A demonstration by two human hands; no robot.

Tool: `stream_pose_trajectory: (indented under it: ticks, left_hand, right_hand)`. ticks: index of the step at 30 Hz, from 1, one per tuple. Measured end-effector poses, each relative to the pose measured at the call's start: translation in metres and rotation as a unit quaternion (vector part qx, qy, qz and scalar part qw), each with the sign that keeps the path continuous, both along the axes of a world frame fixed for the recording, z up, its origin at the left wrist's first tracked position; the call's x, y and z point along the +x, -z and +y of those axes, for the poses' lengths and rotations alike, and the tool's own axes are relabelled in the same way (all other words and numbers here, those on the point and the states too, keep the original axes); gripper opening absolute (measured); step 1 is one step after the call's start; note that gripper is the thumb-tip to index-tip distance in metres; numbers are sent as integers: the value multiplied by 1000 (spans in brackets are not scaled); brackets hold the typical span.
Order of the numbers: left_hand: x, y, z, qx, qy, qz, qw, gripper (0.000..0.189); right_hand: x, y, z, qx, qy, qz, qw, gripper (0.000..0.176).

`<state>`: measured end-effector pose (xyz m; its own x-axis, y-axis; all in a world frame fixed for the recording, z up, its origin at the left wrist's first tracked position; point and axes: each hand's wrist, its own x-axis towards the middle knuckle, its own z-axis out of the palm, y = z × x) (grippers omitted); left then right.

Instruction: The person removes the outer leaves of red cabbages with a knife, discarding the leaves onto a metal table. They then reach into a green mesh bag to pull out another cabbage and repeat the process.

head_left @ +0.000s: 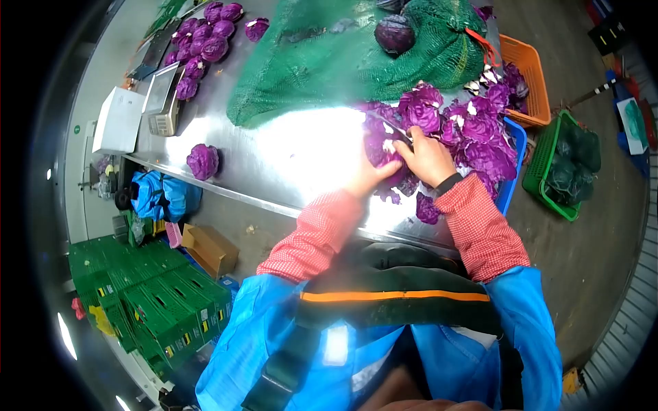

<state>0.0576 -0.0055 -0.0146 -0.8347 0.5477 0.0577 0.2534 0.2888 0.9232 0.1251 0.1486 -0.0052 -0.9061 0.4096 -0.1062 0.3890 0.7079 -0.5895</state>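
My left hand point(370, 171) grips a red cabbage point(378, 142) from its near side, close to the front edge of the steel table. In my right hand point(426, 159) is a knife point(392, 126), its thin blade lying across the top of that cabbage. Glare blurs the blade and part of my left hand. Loose purple leaves point(480, 140) with pale stem pieces are heaped to the right of my hands. A single trimmed cabbage point(203, 162) rests on the table at the left.
A green mesh bag point(315, 68) with a dark cabbage point(395, 35) on it covers the far middle. Several cabbages point(214, 48) are piled far left, near a scale point(164, 103). Blue point(515, 161), orange point(541, 85) and green point(548, 195) crates stand right.
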Motion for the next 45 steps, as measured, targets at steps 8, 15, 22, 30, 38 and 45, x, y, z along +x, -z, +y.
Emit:
stream_pose_trajectory:
  ticks: [8, 15, 22, 30, 38, 45]
  left_hand:
    - [14, -39, -37, 51, 18, -132, 990, 71]
    - [27, -54, -49, 86, -31, -250, 964, 63]
    - [13, -47, -59, 69, 20, -231, 970, 63]
    - [15, -33, -46, 48, 30, -136, 989, 63]
    - [20, -26, -42, -43, 82, 49, 994, 64]
    - [18, -17, -42, -78, 84, 104, 988, 76]
  right_hand:
    - [4, 2, -25, 15, -37, 149, 988, 18]
    - [35, 50, 24, 111, 57, 44, 991, 20]
    - [51, -35, 7, 129, -163, 61, 976, 28]
    - [52, -60, -3, 239, -202, 65, 947, 20]
    - [35, -36, -34, 92, -118, 47, 988, 25]
    - [-4, -8, -45, 251, -160, 139, 945, 14]
